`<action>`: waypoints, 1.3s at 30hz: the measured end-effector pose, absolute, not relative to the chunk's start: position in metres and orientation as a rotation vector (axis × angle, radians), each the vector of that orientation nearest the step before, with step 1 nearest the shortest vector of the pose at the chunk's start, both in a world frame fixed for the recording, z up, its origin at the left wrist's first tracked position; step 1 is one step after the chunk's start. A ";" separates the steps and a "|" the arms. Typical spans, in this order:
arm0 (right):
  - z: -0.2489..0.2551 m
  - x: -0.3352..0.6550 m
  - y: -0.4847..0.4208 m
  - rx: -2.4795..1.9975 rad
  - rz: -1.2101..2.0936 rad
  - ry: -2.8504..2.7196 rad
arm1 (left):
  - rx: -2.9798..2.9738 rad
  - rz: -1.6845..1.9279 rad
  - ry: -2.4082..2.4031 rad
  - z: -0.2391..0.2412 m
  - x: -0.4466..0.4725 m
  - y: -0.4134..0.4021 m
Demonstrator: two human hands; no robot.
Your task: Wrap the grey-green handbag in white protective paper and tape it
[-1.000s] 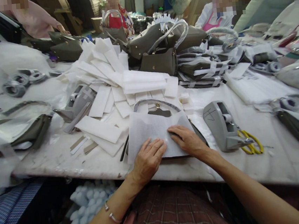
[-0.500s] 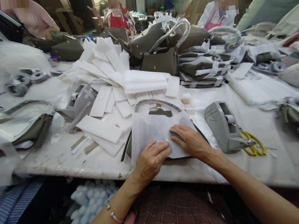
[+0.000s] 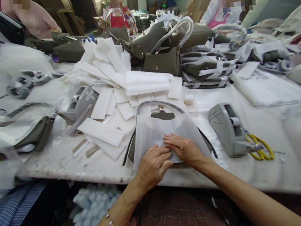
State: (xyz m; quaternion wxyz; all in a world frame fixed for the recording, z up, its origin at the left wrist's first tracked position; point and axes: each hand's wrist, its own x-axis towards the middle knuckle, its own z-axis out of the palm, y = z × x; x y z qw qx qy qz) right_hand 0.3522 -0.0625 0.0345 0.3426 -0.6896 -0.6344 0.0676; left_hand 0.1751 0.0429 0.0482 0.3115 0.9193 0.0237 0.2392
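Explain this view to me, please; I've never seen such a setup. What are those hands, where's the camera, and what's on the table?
There is no machine: a person works bare-handed, and one camera on that person's head, looking forward and down, takes every picture. The left hand and right hand lie on a white sheet spread over a dark bag. Neither is closed around anything. On the table, white strips are heaped beyond and to the left; a dispenser and yellow scissors lie to the right. More bags are piled farther back.
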 end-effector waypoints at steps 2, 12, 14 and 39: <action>0.028 0.354 -0.065 -1.754 0.191 -1.628 | 2.333 0.572 0.156 0.050 0.176 0.044; 0.032 0.352 -0.067 -1.749 0.120 -1.622 | 2.684 -0.144 0.231 0.094 0.210 0.052; 0.039 0.353 -0.067 -1.797 0.184 -1.513 | 2.756 -0.189 0.231 0.097 0.221 0.057; 0.108 0.374 -0.018 -2.053 0.425 -1.692 | 2.817 0.541 0.138 0.040 0.219 0.064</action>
